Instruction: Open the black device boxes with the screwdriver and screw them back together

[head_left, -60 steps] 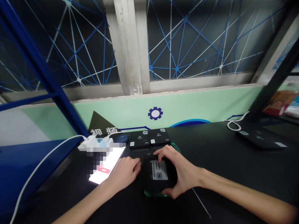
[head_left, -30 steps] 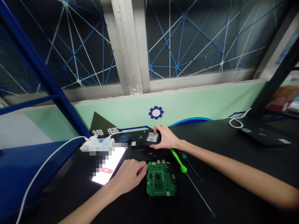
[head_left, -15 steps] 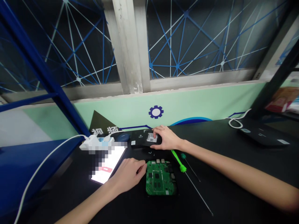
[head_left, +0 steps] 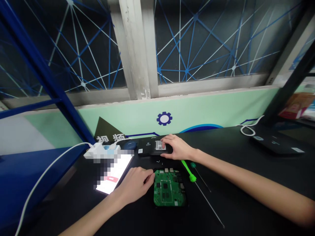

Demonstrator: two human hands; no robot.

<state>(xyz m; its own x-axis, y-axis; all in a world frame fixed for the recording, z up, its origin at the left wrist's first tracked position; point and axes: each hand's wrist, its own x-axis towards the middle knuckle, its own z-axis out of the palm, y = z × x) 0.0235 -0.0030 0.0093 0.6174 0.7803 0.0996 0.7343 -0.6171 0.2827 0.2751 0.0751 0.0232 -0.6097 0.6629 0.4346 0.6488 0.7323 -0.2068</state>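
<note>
A green circuit board (head_left: 169, 190) in a dark casing lies in front of me. My left hand (head_left: 137, 183) rests at its left edge, fingers curled together; whether they grip the casing is hidden. Farther back, my right hand (head_left: 176, 147) has its thumb and fingers on a black cover with a white label (head_left: 159, 145). This cover lies beside or over a black box (head_left: 147, 147). Small screws (head_left: 159, 162) lie between the cover and the board. To the right are a bright green screwdriver (head_left: 192, 177) and a dark green screwdriver (head_left: 193, 165).
A lit phone or tablet (head_left: 118, 170), partly pixelated, lies left of my left hand. Behind it are a white power strip (head_left: 102, 150) with plugs and a dark blue mouse (head_left: 130, 145). Another black device (head_left: 278, 144) and a white cable (head_left: 248, 130) are at the far right.
My right hand has shifted slightly to the right and towards me, showing more of the black cover. My left hand and the circuit board look unmoved.
</note>
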